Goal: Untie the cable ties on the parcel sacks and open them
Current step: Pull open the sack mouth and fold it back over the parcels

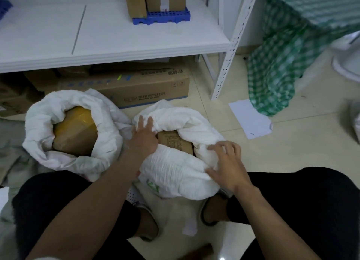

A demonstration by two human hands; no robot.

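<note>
Two white parcel sacks stand on the floor between my knees and a shelf. The left sack (64, 158) gapes open, its rim rolled down round a box wrapped in yellow tape (76, 131). The right sack (175, 168) is open too, with a brown carton (173, 142) showing in its mouth. My left hand (143, 136) lies flat with straight fingers on the sack's left rim. My right hand (226, 164) presses the right rim, fingers spread and slightly bent on the fabric. No cable tie shows.
A white metal shelf (116, 51) stands behind the sacks, bearing cartons on a blue pallet (161, 17). Large cardboard boxes (136, 88) sit under it. A green checked sack (288, 60) hangs at the right, with white paper (251, 119) on the tile floor.
</note>
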